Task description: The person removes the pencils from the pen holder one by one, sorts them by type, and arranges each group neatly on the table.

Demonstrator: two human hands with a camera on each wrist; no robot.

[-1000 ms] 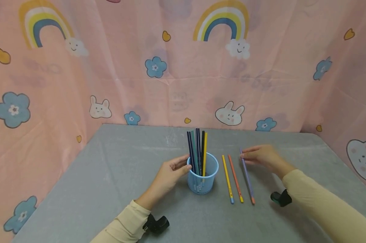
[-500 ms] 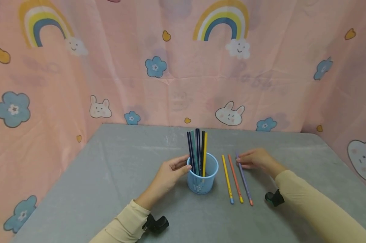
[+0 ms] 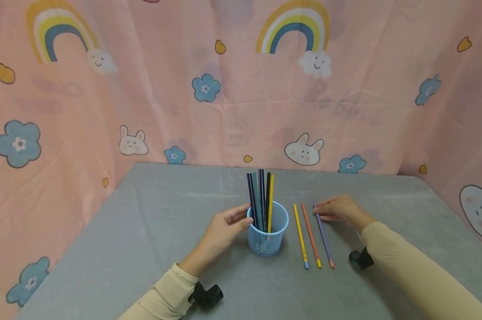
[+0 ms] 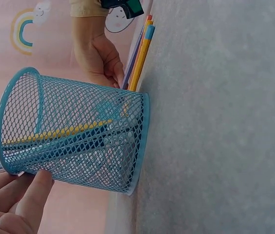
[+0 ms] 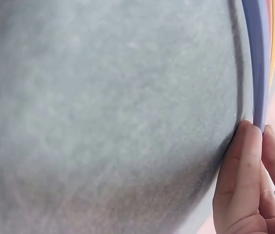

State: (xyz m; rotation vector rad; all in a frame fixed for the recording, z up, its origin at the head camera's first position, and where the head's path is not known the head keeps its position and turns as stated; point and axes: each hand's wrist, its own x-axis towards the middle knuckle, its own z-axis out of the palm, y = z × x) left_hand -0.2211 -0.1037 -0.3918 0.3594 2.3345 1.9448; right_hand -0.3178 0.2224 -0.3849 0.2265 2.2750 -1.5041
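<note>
A light-blue mesh pencil cup (image 3: 266, 243) stands upright on the table, with several dark, teal and yellow pencils (image 3: 260, 195) leaning inside it. My left hand (image 3: 222, 231) holds the cup's rim from the left, thumb in front and fingers behind. To the right of the cup, a yellow pencil (image 3: 300, 236), an orange pencil (image 3: 311, 235) and a purple pencil (image 3: 324, 238) lie roughly side by side. My right hand (image 3: 344, 211) pinches the purple pencil near its far end. In the right wrist view, the thumb and fingertips meet on that purple pencil (image 5: 259, 63).
The grey table (image 3: 165, 191) extends to both sides of the cup. Behind it hangs a pink curtain (image 3: 241, 120) printed with rainbows, flowers and rabbits. A black wrist camera is strapped under each sleeve.
My right hand has shifted left and slightly nearer with the purple pencil, which now lies closer to the orange one. The left hand and the cup have stayed in place.
</note>
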